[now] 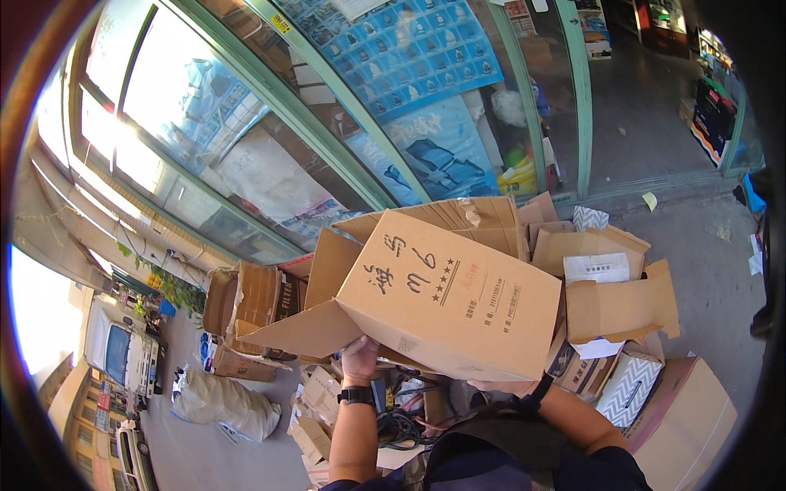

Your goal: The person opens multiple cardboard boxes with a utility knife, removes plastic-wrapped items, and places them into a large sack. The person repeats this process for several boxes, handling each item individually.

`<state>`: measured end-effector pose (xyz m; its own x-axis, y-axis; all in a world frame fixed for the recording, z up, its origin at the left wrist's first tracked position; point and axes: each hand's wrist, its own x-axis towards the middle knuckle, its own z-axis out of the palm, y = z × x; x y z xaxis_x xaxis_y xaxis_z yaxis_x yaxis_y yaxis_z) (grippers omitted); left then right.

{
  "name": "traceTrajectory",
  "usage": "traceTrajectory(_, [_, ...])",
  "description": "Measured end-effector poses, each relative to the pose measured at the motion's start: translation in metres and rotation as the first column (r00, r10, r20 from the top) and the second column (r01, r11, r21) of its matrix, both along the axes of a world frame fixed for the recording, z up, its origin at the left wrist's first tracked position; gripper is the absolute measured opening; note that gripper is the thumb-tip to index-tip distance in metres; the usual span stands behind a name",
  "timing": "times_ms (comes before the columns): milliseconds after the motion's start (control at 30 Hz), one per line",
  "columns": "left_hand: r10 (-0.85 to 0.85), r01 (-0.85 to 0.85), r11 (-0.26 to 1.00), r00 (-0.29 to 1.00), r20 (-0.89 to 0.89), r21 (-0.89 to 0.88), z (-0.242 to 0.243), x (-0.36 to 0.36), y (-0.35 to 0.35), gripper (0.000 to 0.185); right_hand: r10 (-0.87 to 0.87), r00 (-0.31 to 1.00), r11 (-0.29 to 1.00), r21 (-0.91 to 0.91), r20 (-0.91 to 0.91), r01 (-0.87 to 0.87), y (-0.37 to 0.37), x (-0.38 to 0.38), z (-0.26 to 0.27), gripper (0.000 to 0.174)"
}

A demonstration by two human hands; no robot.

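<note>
A large brown cardboard box (448,294) with handwriting and print on its face is held up before me, tilted, with two flaps spread at its left end. My left hand (360,358) grips its lower edge beside the open flap (295,328); the fingers are partly hidden by the cardboard. Under the box's near lower edge, my right hand (505,386) supports it, with most of the fingers hidden beneath. Behind the held box stands another open carton (491,215). Black cables (402,429) and flattened cardboard pieces (319,393) lie below, near my body.
Opened cartons (620,307) and a zigzag-patterned box (632,383) are piled at right, beside a large carton (688,417). Worn cartons (252,301) and a full pale sack (221,405) stand at left. Green-framed glass doors (368,123) rise beyond; a truck (120,347) stands far left.
</note>
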<state>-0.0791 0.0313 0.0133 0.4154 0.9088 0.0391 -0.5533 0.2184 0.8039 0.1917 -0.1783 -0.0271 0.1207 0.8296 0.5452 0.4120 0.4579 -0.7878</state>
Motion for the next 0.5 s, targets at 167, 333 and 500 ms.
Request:
traceTrajectory(167, [-0.042, 0.043, 0.999, 0.998, 0.038, -0.018, -0.004, 0.008, -0.001, 0.049, -0.025, 0.995, 0.999, 0.031, 0.094, 0.022, -0.01, 0.009, 0.008, 0.047])
traceTrajectory(333, [0.036, -0.014, 0.996, 0.963, -0.266, 0.083, 0.035, 0.036, -0.03, 0.048, 0.059, 0.7, 0.984, -0.078, -0.712, -0.162, -0.027, 0.021, 0.014, 0.061])
traceTrajectory(500, [0.428, 0.632, 0.54, 0.364, -0.828, 0.556, 0.115, 0.079, -0.092, 0.05, -0.134, 0.054, 0.968, -0.143, -0.989, -0.208, -0.041, 0.081, -0.012, 0.07])
